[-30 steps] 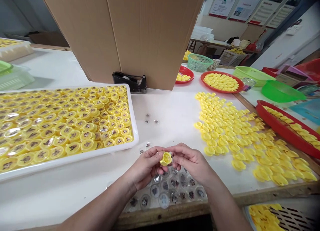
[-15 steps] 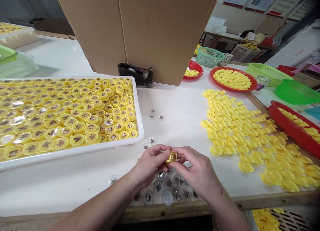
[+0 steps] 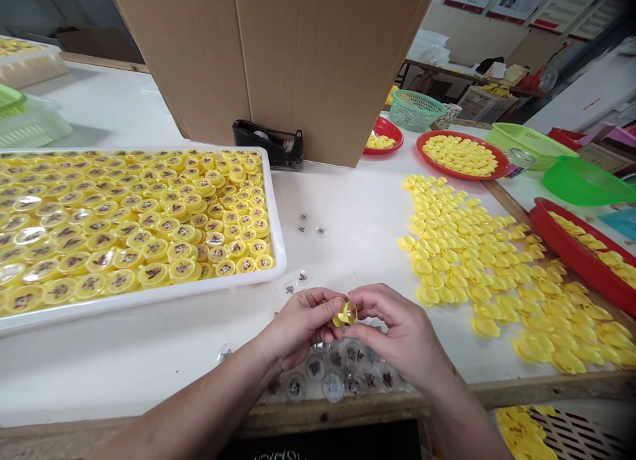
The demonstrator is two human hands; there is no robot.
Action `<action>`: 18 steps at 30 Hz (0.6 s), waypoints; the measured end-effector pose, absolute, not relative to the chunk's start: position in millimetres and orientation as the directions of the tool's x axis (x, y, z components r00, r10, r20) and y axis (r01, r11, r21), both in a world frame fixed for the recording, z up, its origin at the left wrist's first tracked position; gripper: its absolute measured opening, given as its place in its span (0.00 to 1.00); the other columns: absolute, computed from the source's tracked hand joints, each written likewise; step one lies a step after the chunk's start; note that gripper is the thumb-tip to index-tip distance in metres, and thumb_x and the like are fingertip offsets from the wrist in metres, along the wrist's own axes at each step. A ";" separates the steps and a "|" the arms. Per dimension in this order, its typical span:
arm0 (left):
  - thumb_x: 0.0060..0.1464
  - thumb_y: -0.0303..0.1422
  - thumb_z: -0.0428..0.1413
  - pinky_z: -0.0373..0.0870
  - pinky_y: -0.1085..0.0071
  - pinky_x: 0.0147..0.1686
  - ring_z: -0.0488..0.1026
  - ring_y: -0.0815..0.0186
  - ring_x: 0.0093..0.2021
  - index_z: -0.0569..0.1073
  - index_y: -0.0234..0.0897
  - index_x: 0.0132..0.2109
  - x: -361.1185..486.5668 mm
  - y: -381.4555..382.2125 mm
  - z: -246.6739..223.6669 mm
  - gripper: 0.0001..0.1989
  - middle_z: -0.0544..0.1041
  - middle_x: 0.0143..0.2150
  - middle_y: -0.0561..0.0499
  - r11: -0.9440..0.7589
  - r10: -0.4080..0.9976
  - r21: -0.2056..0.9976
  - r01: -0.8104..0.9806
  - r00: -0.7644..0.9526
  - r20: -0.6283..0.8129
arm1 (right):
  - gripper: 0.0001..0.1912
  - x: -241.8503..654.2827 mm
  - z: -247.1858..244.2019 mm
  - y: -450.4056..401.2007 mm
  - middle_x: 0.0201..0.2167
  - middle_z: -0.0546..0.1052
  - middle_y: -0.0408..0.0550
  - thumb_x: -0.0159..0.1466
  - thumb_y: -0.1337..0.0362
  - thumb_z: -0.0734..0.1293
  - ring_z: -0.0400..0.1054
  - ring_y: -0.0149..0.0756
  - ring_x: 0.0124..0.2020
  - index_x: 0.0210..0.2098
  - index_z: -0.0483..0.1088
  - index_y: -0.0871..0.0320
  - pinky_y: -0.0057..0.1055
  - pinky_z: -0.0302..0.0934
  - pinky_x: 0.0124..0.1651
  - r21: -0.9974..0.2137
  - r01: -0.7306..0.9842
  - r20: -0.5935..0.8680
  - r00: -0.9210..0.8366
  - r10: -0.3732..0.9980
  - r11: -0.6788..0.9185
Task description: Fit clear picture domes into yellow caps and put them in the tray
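Vs. half a sec ago: yellow pc (image 3: 340, 317) has turned, so its domed clear face (image 3: 352, 312) now points more to the R; R hand (image 3: 397, 319) has swung round w/ it, fingers arched higher. View's also shifted a touch.

Pc is up off the surface (image 3: 342, 195), btwn both hands, over the loose clear discs (image 3: 316, 367) near the wooden edge (image 3: 328, 415).

Risks (my guess): clear face could end up crooked or pop loose if thumb pressure lands off-ctr, b/c the pc is small & held only by its side. A slip would prob. drop it among the discs, poss. knocking one toward the edge. Fingertips on the dome might smudge it too.

Pose: forearms come in from bottom L & bottom R, meeting approx. mid-frame. L hand (image 3: 301, 324) has the pc pinched, thumb on top, fingers curled under. R hand is cupped around the dome's far side, index above, thumb below; can't tell if it's actually gripping or just touching. White tray (image 3: 279, 254) is L, yellow pcs (image 3: 477, 274) spread R, both well apart from the hands.
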State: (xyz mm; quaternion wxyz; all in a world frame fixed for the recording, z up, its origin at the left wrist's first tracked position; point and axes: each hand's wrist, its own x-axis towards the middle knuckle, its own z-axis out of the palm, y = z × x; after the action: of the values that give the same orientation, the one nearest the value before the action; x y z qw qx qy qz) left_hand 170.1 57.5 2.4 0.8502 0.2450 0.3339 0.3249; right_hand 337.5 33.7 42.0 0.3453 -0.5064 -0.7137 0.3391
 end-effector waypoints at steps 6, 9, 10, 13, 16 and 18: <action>0.47 0.40 0.63 0.60 0.85 0.16 0.67 0.77 0.18 0.74 0.29 0.31 168.6 60.0 1.0 0.16 0.72 0.22 0.51 0.710 0.675 0.569 -0.416 0.632 -0.381 | 0.12 335.2 45.2 31.0 0.32 0.73 0.43 0.56 0.68 0.71 0.69 0.32 0.31 0.40 0.71 0.53 0.29 0.67 0.34 -0.761 0.571 0.189 -0.260 0.947 0.309; 0.46 0.41 0.64 0.62 0.85 0.16 0.68 0.77 0.19 0.74 0.28 0.31 168.2 60.5 -0.3 0.17 0.72 0.23 0.50 0.728 0.657 0.535 -0.429 0.660 -0.365 | 0.11 334.4 47.1 30.4 0.30 0.74 0.43 0.57 0.65 0.70 0.69 0.32 0.29 0.40 0.72 0.52 0.28 0.66 0.31 -0.729 0.598 0.206 -0.274 0.940 0.334; 0.46 0.41 0.64 0.62 0.85 0.17 0.68 0.77 0.19 0.74 0.28 0.32 168.1 60.5 -0.7 0.17 0.72 0.23 0.50 0.730 0.655 0.532 -0.430 0.662 -0.364 | 0.10 334.5 47.6 30.1 0.30 0.74 0.43 0.58 0.64 0.70 0.69 0.32 0.29 0.40 0.72 0.52 0.28 0.65 0.31 -0.720 0.604 0.208 -0.280 0.937 0.341; 0.46 0.39 0.64 0.63 0.85 0.17 0.68 0.77 0.19 0.75 0.28 0.32 168.6 59.6 -1.1 0.16 0.73 0.25 0.49 0.728 0.658 0.539 -0.425 0.653 -0.375 | 0.10 335.4 49.0 28.6 0.31 0.74 0.45 0.59 0.65 0.69 0.70 0.34 0.31 0.41 0.72 0.52 0.29 0.66 0.33 -0.714 0.606 0.207 -0.294 0.933 0.350; 0.47 0.38 0.64 0.63 0.85 0.18 0.69 0.77 0.21 0.75 0.28 0.34 169.6 57.6 -0.8 0.15 0.74 0.27 0.48 0.717 0.668 0.558 -0.419 0.643 -0.375 | 0.12 335.8 49.7 26.8 0.34 0.75 0.45 0.59 0.65 0.69 0.70 0.35 0.33 0.44 0.72 0.51 0.30 0.67 0.35 -0.750 0.580 0.169 -0.296 0.940 0.318; 0.47 0.38 0.63 0.64 0.84 0.20 0.69 0.76 0.22 0.75 0.29 0.36 170.0 56.2 -0.7 0.15 0.74 0.28 0.48 0.704 0.678 0.574 -0.419 0.636 -0.367 | 0.11 335.0 48.8 25.9 0.33 0.76 0.45 0.59 0.66 0.69 0.71 0.34 0.32 0.42 0.72 0.51 0.30 0.67 0.35 -0.765 0.581 0.155 -0.253 0.955 0.278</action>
State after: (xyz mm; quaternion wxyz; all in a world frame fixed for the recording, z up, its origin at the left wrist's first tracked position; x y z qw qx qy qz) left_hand 170.0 56.2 -0.7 0.8764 0.2240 0.2895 0.3131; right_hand 335.0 25.9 48.8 0.3160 -0.5233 -0.7341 0.2957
